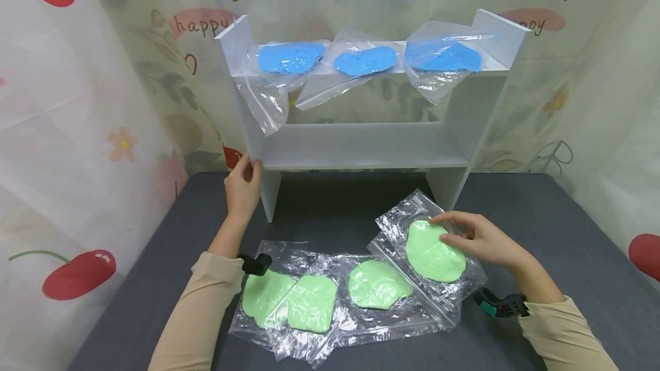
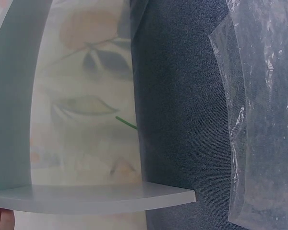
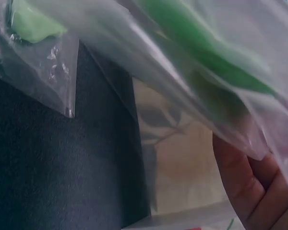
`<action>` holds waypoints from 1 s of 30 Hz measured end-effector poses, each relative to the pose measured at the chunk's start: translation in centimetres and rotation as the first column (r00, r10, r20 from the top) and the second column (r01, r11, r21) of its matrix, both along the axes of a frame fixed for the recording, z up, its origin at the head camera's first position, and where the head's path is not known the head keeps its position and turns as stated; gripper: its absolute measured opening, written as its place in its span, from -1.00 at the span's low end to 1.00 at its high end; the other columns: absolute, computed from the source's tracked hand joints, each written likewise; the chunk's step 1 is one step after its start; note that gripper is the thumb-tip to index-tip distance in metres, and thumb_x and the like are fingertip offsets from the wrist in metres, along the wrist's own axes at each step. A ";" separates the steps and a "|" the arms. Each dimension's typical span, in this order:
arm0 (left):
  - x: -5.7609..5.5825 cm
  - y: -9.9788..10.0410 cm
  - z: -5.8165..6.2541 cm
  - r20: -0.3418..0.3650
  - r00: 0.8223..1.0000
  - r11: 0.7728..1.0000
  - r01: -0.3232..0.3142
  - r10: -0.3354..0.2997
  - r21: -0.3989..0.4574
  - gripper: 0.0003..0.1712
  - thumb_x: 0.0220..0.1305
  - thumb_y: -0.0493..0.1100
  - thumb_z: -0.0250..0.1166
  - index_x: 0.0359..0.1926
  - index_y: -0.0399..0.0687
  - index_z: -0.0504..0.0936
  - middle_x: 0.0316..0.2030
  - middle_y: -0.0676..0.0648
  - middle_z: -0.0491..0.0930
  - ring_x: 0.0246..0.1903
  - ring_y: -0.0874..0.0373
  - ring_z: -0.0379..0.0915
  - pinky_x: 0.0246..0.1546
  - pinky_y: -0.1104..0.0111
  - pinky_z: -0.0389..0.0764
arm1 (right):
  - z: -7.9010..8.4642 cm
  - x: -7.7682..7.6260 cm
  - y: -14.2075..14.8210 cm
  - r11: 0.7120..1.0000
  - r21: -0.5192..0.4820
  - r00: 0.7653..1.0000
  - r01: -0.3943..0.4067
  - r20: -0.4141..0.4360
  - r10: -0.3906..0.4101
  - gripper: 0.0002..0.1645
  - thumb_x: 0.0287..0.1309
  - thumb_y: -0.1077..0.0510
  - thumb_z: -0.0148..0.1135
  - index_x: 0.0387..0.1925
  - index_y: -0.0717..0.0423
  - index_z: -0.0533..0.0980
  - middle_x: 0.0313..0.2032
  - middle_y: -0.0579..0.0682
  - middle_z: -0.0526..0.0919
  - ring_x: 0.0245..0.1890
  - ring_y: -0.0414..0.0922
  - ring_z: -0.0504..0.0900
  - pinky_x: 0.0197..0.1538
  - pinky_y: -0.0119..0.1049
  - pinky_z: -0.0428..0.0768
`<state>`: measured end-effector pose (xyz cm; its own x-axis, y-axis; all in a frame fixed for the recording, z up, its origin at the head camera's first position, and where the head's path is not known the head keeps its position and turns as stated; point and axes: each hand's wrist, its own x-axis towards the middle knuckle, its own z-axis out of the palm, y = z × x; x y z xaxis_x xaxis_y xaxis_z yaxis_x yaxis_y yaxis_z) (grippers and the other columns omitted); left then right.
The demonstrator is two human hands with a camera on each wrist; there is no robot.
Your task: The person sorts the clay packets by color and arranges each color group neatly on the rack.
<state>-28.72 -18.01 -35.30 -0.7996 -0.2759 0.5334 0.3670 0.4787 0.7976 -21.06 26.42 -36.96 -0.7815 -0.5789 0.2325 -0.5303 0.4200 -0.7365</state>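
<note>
My right hand (image 1: 482, 237) pinches a clear zip bag (image 1: 407, 210) with a flat, light green clay-like lump (image 1: 435, 252) inside, tilted above the table. In the right wrist view, the bag's plastic (image 3: 149, 52) covers much of the picture, with curled fingers (image 3: 245, 184) at its edge. My left hand (image 1: 243, 188) grips the left side panel of a white two-tier shelf (image 1: 366, 147) at the lower board's height. Only its fingertips (image 2: 2, 219) show by the panel in the left wrist view. Three more bagged green lumps (image 1: 311, 304) lie overlapping at the table's front.
On the shelf's top board lie three clear bags with flat blue lumps (image 1: 365, 62), their plastic hanging over the front edge. A dark cloth (image 1: 154, 279) covers the table. Patterned curtains (image 1: 129, 73) enclose the back and sides. A thin cable (image 1: 554, 156) hangs at the back right.
</note>
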 end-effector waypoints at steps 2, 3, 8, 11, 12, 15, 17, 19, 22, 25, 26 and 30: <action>0.0 0.0 0.0 0.000 1.000 1.000 0.002 -0.002 0.000 -0.57 0.35 -0.18 0.10 0.21 -0.11 0.46 -0.01 -0.31 0.60 -0.04 -0.12 0.59 -0.06 0.06 0.58 | 0.1 0.0 -0.2 1.000 -0.003 1.000 0.015 -0.007 -0.016 -0.61 0.21 0.29 0.14 0.10 0.12 0.47 -0.01 -0.15 0.58 -0.87 -0.23 0.03 -0.72 -0.42 0.28; 0.0 0.0 0.0 -0.001 1.000 1.000 0.003 -0.003 0.000 -0.57 0.35 -0.18 0.10 0.22 -0.10 0.46 -0.01 -0.31 0.60 -0.04 -0.12 0.59 -0.06 0.06 0.58 | 0.2 0.0 -0.3 1.000 -0.004 1.000 0.022 -0.011 -0.022 -0.62 0.21 0.29 0.14 0.09 0.11 0.48 -0.03 -0.21 0.59 -0.87 -0.22 0.03 -0.73 -0.42 0.27; 0.1 0.1 0.0 -0.004 1.000 1.000 0.004 -0.004 0.001 -0.57 0.34 -0.18 0.10 0.21 -0.10 0.46 -0.02 -0.30 0.60 -0.05 -0.11 0.60 -0.07 0.06 0.58 | 0.6 0.0 -0.9 0.999 -0.015 0.999 0.036 -0.018 -0.036 -0.64 0.22 0.28 0.13 0.07 0.12 0.49 -0.05 -0.40 0.56 -0.88 -0.22 0.04 -0.75 -0.42 0.25; 0.0 0.0 0.0 -0.003 1.000 1.000 -0.003 0.003 -0.004 -0.58 0.35 -0.18 0.09 0.21 -0.10 0.46 -0.03 -0.31 0.61 -0.06 -0.12 0.60 -0.08 0.05 0.58 | 0.8 -0.1 -1.2 0.999 -0.035 0.999 0.032 -0.017 -0.032 -0.63 0.22 0.30 0.12 0.08 0.15 0.48 -0.05 -0.46 0.54 -0.88 -0.21 0.04 -0.76 -0.41 0.24; 0.0 0.0 0.0 -0.004 1.000 1.000 -0.003 0.003 -0.005 -0.58 0.35 -0.18 0.09 0.21 -0.10 0.46 -0.03 -0.31 0.61 -0.06 -0.12 0.60 -0.08 0.05 0.58 | 0.9 -0.1 -1.3 0.999 -0.043 0.999 0.030 -0.018 -0.031 -0.63 0.22 0.31 0.12 0.08 0.16 0.48 -0.05 -0.46 0.54 -0.88 -0.21 0.04 -0.76 -0.41 0.24; 0.0 0.0 0.0 -0.006 1.000 1.000 -0.002 0.002 -0.004 -0.58 0.34 -0.19 0.10 0.21 -0.11 0.47 -0.03 -0.31 0.61 -0.06 -0.12 0.60 -0.08 0.05 0.58 | 1.0 -0.2 -1.6 0.998 -0.062 0.999 0.023 -0.029 -0.025 -0.62 0.21 0.33 0.12 0.08 0.20 0.47 -0.06 -0.46 0.54 -0.88 -0.21 0.04 -0.77 -0.41 0.22; 0.1 0.0 0.0 -0.009 1.000 1.000 0.001 -0.001 0.000 -0.58 0.34 -0.19 0.11 0.20 -0.11 0.47 -0.03 -0.31 0.61 -0.06 -0.12 0.60 -0.09 0.06 0.59 | 1.1 -0.3 -1.9 0.997 -0.072 0.999 0.020 -0.031 -0.022 -0.62 0.21 0.33 0.12 0.08 0.21 0.46 -0.06 -0.44 0.54 -0.88 -0.22 0.05 -0.77 -0.41 0.22; 0.1 0.0 0.0 -0.011 1.000 1.000 -0.001 0.001 -0.001 -0.58 0.34 -0.19 0.11 0.20 -0.11 0.48 -0.03 -0.31 0.61 -0.07 -0.11 0.60 -0.10 0.07 0.59 | 1.2 -0.3 -2.1 0.997 -0.083 0.999 0.009 -0.037 -0.012 -0.61 0.21 0.34 0.12 0.09 0.23 0.45 -0.05 -0.42 0.54 -0.87 -0.21 0.07 -0.77 -0.41 0.22; 0.0 0.0 0.0 -0.016 1.000 1.000 -0.008 0.008 -0.010 -0.58 0.34 -0.19 0.10 0.20 -0.11 0.47 -0.05 -0.31 0.62 -0.09 -0.11 0.60 -0.10 0.06 0.59 | 1.4 -0.3 -2.5 0.995 -0.096 0.999 -0.002 -0.039 -0.002 -0.59 0.20 0.35 0.12 0.11 0.23 0.44 -0.02 -0.39 0.53 -0.87 -0.20 0.06 -0.78 -0.41 0.20; 0.0 0.1 -0.1 -0.020 1.000 1.000 -0.013 0.013 -0.017 -0.58 0.35 -0.19 0.09 0.21 -0.11 0.47 -0.07 -0.31 0.63 -0.11 -0.11 0.60 -0.12 0.06 0.58 | 1.6 -0.3 -2.8 0.995 -0.102 0.999 -0.008 -0.033 0.004 -0.56 0.20 0.34 0.13 0.14 0.20 0.43 0.00 -0.40 0.52 -0.87 -0.20 0.06 -0.78 -0.41 0.19; 0.0 0.1 -0.1 -0.020 1.000 1.000 -0.014 0.014 -0.018 -0.58 0.35 -0.19 0.09 0.21 -0.10 0.47 -0.08 -0.30 0.63 -0.11 -0.10 0.60 -0.12 0.06 0.59 | 1.6 -0.3 -2.9 0.994 -0.106 1.000 -0.010 -0.028 0.007 -0.55 0.19 0.34 0.14 0.14 0.20 0.43 0.01 -0.40 0.52 -0.88 -0.20 0.06 -0.79 -0.41 0.19; 0.0 0.1 -0.1 -0.020 1.000 1.000 -0.014 0.013 -0.014 -0.58 0.35 -0.19 0.10 0.21 -0.09 0.47 -0.08 -0.29 0.64 -0.11 -0.09 0.60 -0.12 0.05 0.59 | 1.9 -0.4 -3.3 0.989 -0.137 0.999 -0.051 0.001 0.052 -0.49 0.17 0.37 0.14 0.18 0.25 0.38 0.03 -0.39 0.50 -0.86 -0.18 0.06 -0.77 -0.37 0.20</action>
